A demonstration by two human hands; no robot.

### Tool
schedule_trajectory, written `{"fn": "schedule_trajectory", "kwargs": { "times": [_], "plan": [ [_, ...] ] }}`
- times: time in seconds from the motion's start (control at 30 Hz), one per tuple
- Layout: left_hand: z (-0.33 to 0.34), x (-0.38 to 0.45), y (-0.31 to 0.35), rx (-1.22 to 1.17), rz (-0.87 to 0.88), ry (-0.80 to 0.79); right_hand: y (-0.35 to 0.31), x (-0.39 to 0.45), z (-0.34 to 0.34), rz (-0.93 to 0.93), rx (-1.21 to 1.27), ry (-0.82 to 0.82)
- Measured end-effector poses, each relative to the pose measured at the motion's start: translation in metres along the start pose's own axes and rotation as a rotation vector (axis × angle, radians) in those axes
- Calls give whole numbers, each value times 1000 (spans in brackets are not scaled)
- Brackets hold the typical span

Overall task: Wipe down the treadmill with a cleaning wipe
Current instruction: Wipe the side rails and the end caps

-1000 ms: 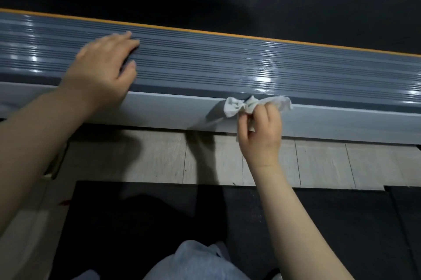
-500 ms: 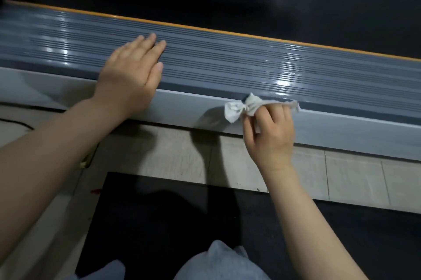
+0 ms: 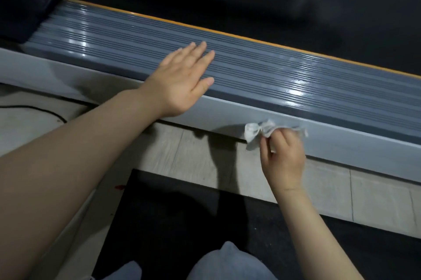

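While my left hand point(image 3: 180, 81) lies flat with fingers straight on the treadmill's ribbed grey side rail point(image 3: 296, 79), my right hand point(image 3: 282, 159) pinches a crumpled white wipe point(image 3: 257, 131) against the pale side panel point(image 3: 341, 143) just below that rail, above the tiled floor point(image 3: 330, 190) and black mat point(image 3: 182, 222).
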State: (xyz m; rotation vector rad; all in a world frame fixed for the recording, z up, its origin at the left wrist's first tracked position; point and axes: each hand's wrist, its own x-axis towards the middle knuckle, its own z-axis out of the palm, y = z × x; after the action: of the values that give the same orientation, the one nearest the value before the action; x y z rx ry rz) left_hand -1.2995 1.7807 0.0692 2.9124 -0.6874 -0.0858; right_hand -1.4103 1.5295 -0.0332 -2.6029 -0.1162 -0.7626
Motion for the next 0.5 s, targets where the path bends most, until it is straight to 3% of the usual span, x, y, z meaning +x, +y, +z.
{"fn": "schedule_trajectory", "kwargs": {
  "times": [0.07, 0.13, 0.23, 0.37, 0.5],
  "plan": [
    [-3, 1, -4, -39, 17, -37, -27, 26, -8, 45, 95, 145],
    [-10, -1, -14, -129, 47, -72, -39, 37, -4, 47, 100, 176],
    [-19, -7, -48, -144, 69, -48, -26, 7, 20, -22, 15, -42],
    [-36, -22, -125, -109, -12, -15, -1, -27, 52, 216, 47, -437],
    [-47, -31, -181, -66, 3, -20, -34, 5, 42, 100, 163, -366]
  ]
}}
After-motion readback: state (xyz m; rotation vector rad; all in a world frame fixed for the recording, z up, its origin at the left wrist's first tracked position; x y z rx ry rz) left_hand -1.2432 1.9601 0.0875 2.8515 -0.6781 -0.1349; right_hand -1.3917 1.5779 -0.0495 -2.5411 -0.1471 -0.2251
